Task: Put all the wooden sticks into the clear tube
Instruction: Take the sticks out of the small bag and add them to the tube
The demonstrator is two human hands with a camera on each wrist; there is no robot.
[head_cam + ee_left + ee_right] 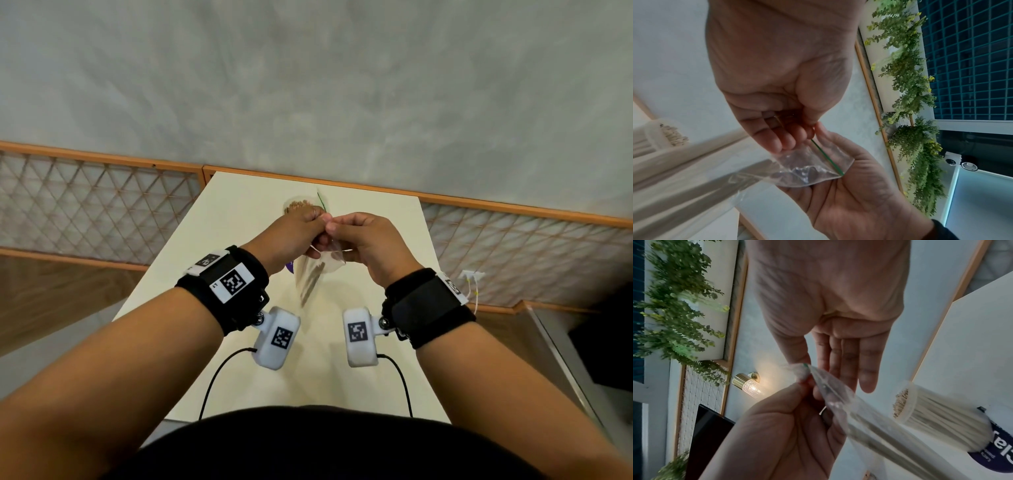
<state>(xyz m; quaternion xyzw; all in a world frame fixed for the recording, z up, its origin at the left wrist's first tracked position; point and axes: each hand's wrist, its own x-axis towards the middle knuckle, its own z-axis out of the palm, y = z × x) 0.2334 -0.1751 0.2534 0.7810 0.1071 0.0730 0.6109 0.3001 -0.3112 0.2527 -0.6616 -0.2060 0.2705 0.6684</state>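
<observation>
Both hands hold up a clear plastic bag (313, 274) of wooden sticks (869, 423) above the table, and it hangs towards me. My left hand (320, 222) pinches a thin green tie (826, 156) at the bag's gathered top. My right hand (334, 228) pinches the same top from the other side, thumb against fingers (840, 363). The clear tube (931, 413) lies on its side on the table behind and under the left hand, packed with sticks, its open end (298, 206) facing away. Its purple end (1001, 451) points towards me.
The white table (376, 240) is narrow, with a wood-framed lattice rail (102, 198) along its far side and a grey wall behind. Two camera cables (219, 377) run over the near table edge. Hanging plants (910, 97) and a wall lamp (750, 384) are off to the sides.
</observation>
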